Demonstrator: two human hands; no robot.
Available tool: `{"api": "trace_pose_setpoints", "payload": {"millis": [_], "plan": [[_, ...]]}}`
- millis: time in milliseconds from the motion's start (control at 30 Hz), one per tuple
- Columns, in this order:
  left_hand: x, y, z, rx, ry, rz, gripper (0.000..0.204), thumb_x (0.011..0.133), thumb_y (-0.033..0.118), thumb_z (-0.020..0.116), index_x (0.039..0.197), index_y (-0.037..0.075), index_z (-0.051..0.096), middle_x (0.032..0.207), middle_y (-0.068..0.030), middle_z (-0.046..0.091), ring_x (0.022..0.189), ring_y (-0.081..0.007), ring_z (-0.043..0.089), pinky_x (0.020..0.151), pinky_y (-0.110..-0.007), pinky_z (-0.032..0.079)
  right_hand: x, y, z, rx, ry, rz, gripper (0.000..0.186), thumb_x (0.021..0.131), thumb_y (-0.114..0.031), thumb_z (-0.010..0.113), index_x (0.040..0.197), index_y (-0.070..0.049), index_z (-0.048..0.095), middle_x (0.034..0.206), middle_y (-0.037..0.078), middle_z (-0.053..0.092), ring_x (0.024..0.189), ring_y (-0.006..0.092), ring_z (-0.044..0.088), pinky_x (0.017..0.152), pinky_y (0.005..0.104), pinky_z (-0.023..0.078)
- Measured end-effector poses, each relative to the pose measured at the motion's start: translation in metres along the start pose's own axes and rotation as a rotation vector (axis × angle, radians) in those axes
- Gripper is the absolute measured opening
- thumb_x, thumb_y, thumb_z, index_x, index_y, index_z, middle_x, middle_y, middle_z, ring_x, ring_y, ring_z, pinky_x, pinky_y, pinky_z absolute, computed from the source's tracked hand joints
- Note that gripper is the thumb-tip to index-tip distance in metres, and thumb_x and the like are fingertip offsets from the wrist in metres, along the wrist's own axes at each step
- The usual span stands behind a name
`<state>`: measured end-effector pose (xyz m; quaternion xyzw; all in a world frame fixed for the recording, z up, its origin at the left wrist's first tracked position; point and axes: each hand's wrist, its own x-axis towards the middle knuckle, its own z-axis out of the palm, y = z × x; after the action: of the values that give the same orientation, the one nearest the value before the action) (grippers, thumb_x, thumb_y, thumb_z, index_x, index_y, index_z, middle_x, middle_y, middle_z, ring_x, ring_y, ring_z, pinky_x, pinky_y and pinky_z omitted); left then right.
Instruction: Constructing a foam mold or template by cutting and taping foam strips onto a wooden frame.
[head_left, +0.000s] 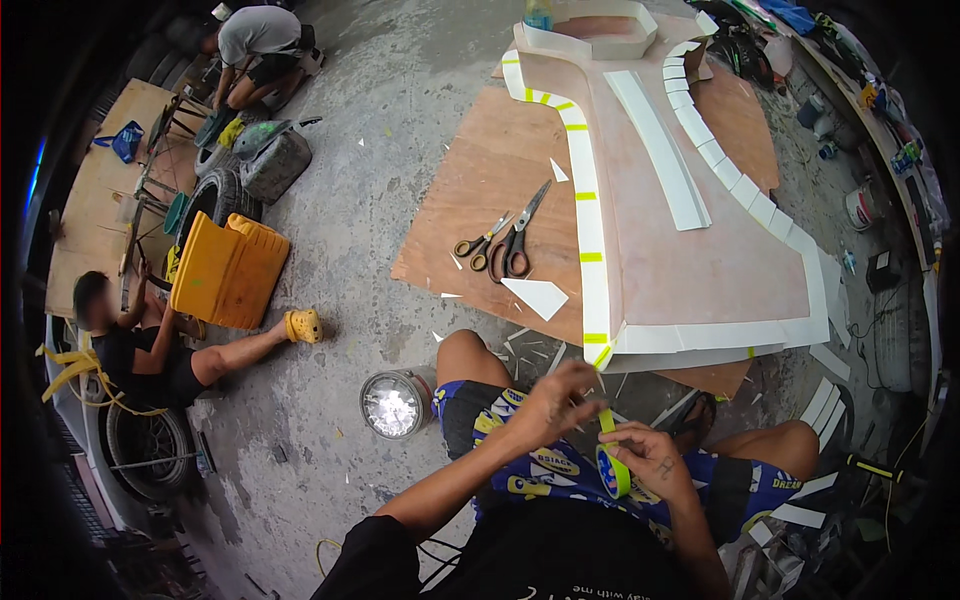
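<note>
My right hand (652, 462) grips a roll of yellow-green tape (617, 476) above my lap. A short strip of tape rises from the roll to the fingers of my left hand (562, 402), which are bent and slightly blurred; they appear to pinch its end. Just beyond my hands lies a large pinkish-brown shaped panel (670, 275) with white strips along its edges. Small yellow-green tape pieces hold the white edge strip (588, 225) on its left side. A longer white strip (660, 150) lies across the panel's middle.
Large scissors (516, 245) and smaller scissors (478, 246) lie on a plywood sheet (450, 200) among white offcuts. A metal can (394, 404) stands by my left knee. Two people work at the left, near a yellow plastic piece (230, 270) and tires. White strips (822, 408) lie at right.
</note>
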<state>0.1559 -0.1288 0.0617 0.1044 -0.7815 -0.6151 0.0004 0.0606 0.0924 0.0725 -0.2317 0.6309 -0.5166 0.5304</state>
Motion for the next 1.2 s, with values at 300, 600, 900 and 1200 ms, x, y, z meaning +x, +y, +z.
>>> {"api": "trace_pose_setpoints", "payload": {"millis": [300,600,900,1200], "plan": [[0.103,-0.105,-0.146,0.686,0.797,0.060,0.014,0.087,0.009,0.069,0.091,-0.004,0.064,0.089,-0.0215,0.067,0.075,-0.0394,0.066,0.069,-0.045,0.052,-0.017,-0.027,-0.001,0.173,0.095,0.040,0.037,0.093,0.003,0.065,0.130,0.003,0.060,0.131,0.010,0.053,0.102,0.0140,0.064,0.086,0.0260,0.056],[0.112,-0.152,-0.208,0.802,0.637,-0.382,0.014,0.081,0.004,0.062,0.090,-0.005,0.059,0.093,-0.0305,0.063,0.089,-0.0485,0.063,0.078,-0.052,0.052,-0.038,-0.044,-0.010,0.352,0.156,-0.023,0.052,0.091,0.007,0.064,0.140,0.005,0.047,0.138,0.011,0.043,0.107,0.0201,0.063,0.088,0.0295,0.057],[0.106,-0.150,-0.203,0.718,0.506,-0.334,0.035,0.075,0.008,0.071,0.104,-0.006,0.057,0.095,-0.0308,0.064,0.096,-0.0476,0.064,0.082,-0.050,0.053,-0.025,-0.068,-0.006,0.272,0.240,-0.234,0.053,0.089,0.007,0.066,0.138,0.006,0.047,0.135,0.013,0.044,0.104,0.0199,0.063,0.088,0.0309,0.058],[0.104,-0.141,-0.218,0.830,0.454,-0.489,0.027,0.065,0.014,0.080,0.082,-0.003,0.068,0.083,-0.0252,0.071,0.074,-0.0352,0.072,0.067,-0.044,0.058,-0.014,-0.105,-0.007,0.226,0.165,-0.320,0.056,0.089,0.005,0.068,0.141,0.003,0.047,0.138,0.013,0.046,0.109,0.0200,0.063,0.088,0.0296,0.056]]}}
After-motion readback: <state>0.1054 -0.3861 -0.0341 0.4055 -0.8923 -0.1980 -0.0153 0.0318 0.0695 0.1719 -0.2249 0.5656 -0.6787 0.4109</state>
